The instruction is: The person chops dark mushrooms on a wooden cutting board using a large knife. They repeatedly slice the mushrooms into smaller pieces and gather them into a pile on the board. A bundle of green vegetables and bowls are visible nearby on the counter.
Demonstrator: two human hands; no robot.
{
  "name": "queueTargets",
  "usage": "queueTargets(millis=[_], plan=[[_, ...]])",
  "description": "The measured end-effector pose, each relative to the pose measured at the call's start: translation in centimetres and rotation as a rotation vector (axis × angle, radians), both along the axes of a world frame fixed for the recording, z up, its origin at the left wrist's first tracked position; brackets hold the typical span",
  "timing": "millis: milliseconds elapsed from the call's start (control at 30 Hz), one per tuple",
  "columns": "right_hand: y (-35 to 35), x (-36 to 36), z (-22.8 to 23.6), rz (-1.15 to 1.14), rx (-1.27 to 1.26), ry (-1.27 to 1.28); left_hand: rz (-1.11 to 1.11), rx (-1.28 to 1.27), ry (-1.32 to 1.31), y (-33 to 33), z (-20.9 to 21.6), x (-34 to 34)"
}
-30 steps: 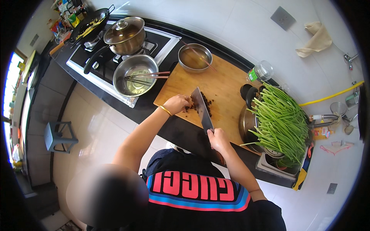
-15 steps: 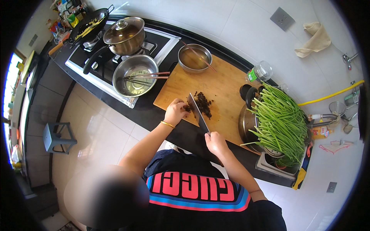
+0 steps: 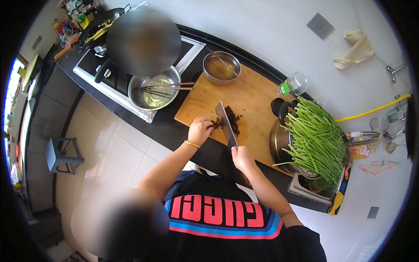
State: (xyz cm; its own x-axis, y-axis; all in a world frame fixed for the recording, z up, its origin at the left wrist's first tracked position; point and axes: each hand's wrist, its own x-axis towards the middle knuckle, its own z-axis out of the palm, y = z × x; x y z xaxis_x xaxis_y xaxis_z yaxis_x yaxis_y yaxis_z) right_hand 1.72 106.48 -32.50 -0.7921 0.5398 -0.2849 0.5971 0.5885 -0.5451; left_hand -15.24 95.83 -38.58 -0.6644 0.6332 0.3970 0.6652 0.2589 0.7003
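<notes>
My right hand (image 3: 243, 159) is wrapped around the handle of a broad-bladed kitchen cleaver (image 3: 227, 126). Its blade stands on edge on the wooden cutting board (image 3: 257, 98). Right of the blade lies a heap of finely chopped dark brown food (image 3: 233, 118), whose exact kind I cannot make out. On the blade's left, my left hand (image 3: 200, 132), with a gold bangle at the wrist, has its fingers bent and pressed on more dark pieces at the board's near edge.
A steel bowl (image 3: 221, 78) with a chopstick across it stands at the board's back. Left, a steel pan (image 3: 148, 102) holds chopsticks; a wok (image 3: 94, 30) sits beyond. Long green stalks (image 3: 316, 139) heap over a pot (image 3: 279, 142) at right, near a clear jar (image 3: 297, 83).
The cleaver's blade has shifted slightly right and stands more upright. My left hand has edged right a little, still on the dark pieces. A blur now covers the lidded pot.
</notes>
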Motion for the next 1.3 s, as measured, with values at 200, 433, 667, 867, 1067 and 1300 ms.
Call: queueTargets(millis=[200, 433, 667, 867, 1067, 1300], plan=[[-0.3, 0.1, 1.9, 0.076, 0.036, -0.08, 0.033, 0.026, -0.096, -0.4, -0.1, 0.2], [-0.2, -0.4, 0.7, 0.097, 0.043, -0.096, 0.046, 0.009, -0.002, -0.2, -0.2, -0.2], [0.4, -0.4, 1.2, -0.047, -0.091, -0.111, -0.125, -0.167, -0.1, 1.0, 0.2, -1.2], [-0.4, -0.4, 2.1, 0.098, 0.037, -0.16, -0.032, 0.018, -0.309, 0.1, 0.2, -0.6], [-0.3, -1.2, 0.0, 0.051, 0.071, -0.064, 0.023, 0.042, -0.279, -0.5, -0.2, -1.2], [0.2, -0.9, 2.5, 0.04, -0.065, -0.112, -0.066, -0.109, -0.07, -0.2, -0.1, -1.8]])
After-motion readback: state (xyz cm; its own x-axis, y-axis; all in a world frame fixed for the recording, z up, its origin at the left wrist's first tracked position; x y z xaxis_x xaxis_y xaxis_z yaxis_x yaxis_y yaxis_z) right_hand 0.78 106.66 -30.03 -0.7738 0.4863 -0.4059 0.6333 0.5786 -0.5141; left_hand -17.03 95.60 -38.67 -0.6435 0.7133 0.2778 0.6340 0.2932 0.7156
